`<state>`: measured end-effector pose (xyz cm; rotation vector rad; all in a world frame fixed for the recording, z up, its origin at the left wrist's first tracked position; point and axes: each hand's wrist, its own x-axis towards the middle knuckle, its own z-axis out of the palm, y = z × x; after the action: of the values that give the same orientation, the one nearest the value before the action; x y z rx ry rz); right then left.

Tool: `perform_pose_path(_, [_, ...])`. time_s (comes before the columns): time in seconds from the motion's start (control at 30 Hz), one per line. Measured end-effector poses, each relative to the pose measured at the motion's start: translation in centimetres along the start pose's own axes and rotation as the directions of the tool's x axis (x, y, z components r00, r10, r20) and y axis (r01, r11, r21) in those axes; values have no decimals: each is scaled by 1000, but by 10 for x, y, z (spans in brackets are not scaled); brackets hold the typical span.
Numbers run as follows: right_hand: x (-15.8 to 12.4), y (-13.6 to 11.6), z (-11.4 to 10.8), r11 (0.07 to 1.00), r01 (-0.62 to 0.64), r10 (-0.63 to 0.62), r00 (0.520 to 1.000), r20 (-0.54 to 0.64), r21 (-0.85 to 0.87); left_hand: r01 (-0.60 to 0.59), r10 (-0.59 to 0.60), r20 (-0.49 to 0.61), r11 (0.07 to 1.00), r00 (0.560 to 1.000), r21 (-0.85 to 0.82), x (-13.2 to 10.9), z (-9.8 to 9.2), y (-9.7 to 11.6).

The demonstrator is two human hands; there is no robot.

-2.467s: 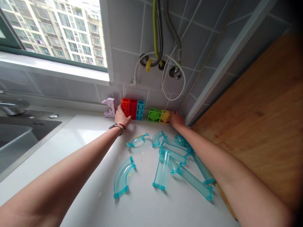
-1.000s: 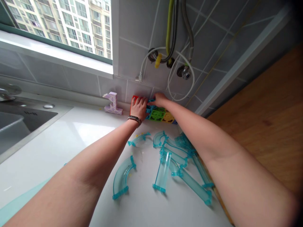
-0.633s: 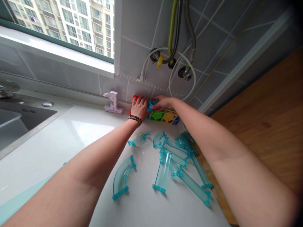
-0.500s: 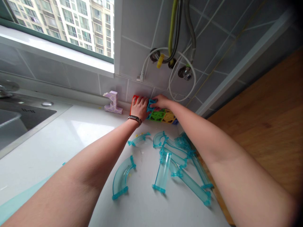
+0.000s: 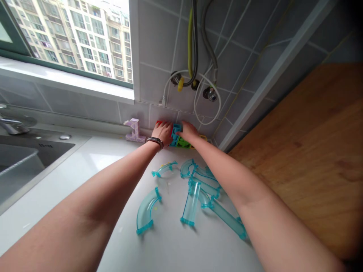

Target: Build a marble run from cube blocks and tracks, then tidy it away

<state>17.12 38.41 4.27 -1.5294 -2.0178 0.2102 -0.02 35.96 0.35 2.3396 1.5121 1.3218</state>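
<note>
Working with both hands at the back of the white table (image 5: 170,249), close against the tiled wall (image 5: 154,81). Resting the left hand (image 5: 162,132) over the red block (image 5: 159,122), with fingers slightly apart and thumb hidden; cannot tell whether pinching it. Holding the right hand (image 5: 188,131) against the blue blocks (image 5: 176,127), with thumb on the near face and other fingers out of sight; cannot tell how tightly pressed together. Judging by the layout, part way along with the block row: already side by side, red, blue, then the green block (image 5: 183,142) and the yellow block (image 5: 203,137), partly hidden behind the right wrist. Not joined to that row: teal track pieces (image 5: 190,204), loose in front, some straight, some curved, several overlapping. Standing apart on the left: a purple toy (image 5: 135,130). Among containers, only a plastic bin (image 5: 22,170) inside the sink (image 5: 81,140); contents impossible to make out.
</note>
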Motion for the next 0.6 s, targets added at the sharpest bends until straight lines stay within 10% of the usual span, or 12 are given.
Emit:
perform_pose_path(0.23, [-122, -15, -63, 964, 54, 33, 947, -318, 262, 197, -294, -371, 941, 881, -276, -20, -102, 47])
perform_pose_path(0.43, [-313, -40, -41, 817, 64, 144, 940, -310, 573, 203, -371, -180, 784, 911, -587, -176, -153, 127])
perform_pose_path(0.6, [-390, -44, -18, 822, 60, 107, 961, -256, 566, 119, -127, -55, 984, 990, -135, -286, -137, 120])
